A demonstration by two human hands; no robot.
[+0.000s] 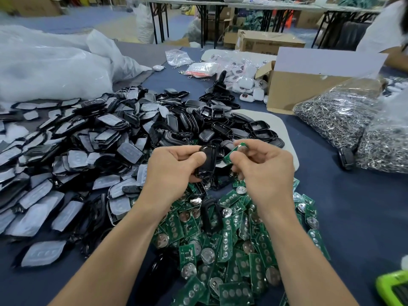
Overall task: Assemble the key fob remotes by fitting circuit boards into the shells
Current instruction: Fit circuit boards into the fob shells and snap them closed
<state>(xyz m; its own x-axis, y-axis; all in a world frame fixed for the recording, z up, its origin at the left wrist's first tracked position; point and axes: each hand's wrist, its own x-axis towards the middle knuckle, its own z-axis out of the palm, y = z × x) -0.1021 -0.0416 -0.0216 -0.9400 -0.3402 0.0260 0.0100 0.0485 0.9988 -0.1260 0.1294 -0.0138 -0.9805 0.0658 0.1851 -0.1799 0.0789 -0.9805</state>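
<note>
Above heaped boards, left hand (174, 164) grips glossy black shell (207, 160); right hand (262, 166) pinches flat green circuit board (231, 153).

Held circuit board (229, 157) partly hidden

We look down on a table (344, 208) draped in dark blue cloth. On it lie heaped green circuit boards (231, 250), black shells (220, 122), black-rimmed button pads (66, 155), white plastic bags (44, 62), a cardboard box (293, 91) and bagged key rings (337, 115).
</note>
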